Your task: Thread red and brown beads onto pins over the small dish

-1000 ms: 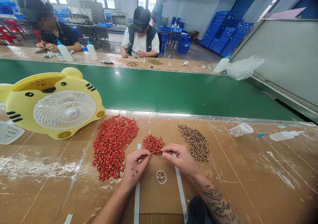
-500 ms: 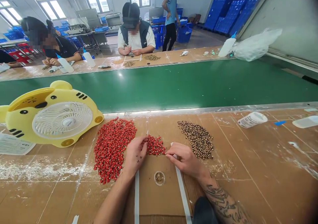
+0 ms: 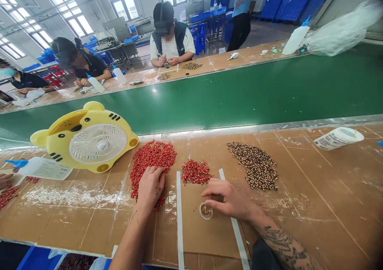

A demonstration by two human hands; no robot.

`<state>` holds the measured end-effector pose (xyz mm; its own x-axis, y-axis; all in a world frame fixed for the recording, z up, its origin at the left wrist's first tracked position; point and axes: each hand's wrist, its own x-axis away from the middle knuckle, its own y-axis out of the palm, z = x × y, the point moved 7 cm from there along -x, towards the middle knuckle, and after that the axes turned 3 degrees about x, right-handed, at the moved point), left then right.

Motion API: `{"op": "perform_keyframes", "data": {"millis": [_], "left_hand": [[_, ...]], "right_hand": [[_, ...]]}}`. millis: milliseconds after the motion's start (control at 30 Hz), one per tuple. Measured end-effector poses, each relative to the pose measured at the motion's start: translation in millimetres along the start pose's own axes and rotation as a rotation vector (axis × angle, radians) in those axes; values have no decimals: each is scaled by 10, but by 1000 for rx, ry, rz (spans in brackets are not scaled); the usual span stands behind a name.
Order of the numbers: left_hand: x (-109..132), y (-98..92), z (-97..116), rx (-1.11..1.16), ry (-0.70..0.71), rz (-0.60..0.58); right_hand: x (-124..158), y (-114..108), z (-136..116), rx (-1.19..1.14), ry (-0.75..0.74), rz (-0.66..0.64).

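Note:
My left hand [image 3: 152, 185] rests over the right part of a large heap of small red pieces [image 3: 154, 152]. Its fingers are loosely bent, thumb apart, with no held thing visible. My right hand [image 3: 229, 199] hovers at a small clear round cup [image 3: 201, 214], thumb and fingers apart near its right rim. Inside the cup stands a thin stick [image 3: 205, 209]. A smaller heap of red pieces [image 3: 196, 171] lies beyond the cup, at the far edge of a cardboard sheet [image 3: 209, 240] flanked by white tape strips [image 3: 180, 222].
Black-and-tan pieces [image 3: 257, 166] are heaped to the right, near a white tub [image 3: 338, 137] on its side. A yellow animal-faced fan [image 3: 89, 138] and a blue-tipped bottle [image 3: 44, 168] lie left. Beyond the green belt [image 3: 239, 96], several people sit at a bench.
My left hand has moved left from the small red heap to the large one. My right hand has come back from the small heap to the cup. The view has shifted and tilted.

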<state>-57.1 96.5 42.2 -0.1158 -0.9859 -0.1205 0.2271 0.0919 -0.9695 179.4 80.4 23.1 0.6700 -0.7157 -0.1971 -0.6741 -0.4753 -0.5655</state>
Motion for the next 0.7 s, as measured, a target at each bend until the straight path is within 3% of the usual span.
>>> {"op": "perform_keyframes", "data": {"millis": [333, 700], "left_hand": [[-123, 135, 114, 3, -2, -119], [-133, 254, 195, 250, 67, -153]], "right_hand": [[-4, 43, 2, -46, -19, -21], [4, 82, 64, -41, 17, -34]]}}
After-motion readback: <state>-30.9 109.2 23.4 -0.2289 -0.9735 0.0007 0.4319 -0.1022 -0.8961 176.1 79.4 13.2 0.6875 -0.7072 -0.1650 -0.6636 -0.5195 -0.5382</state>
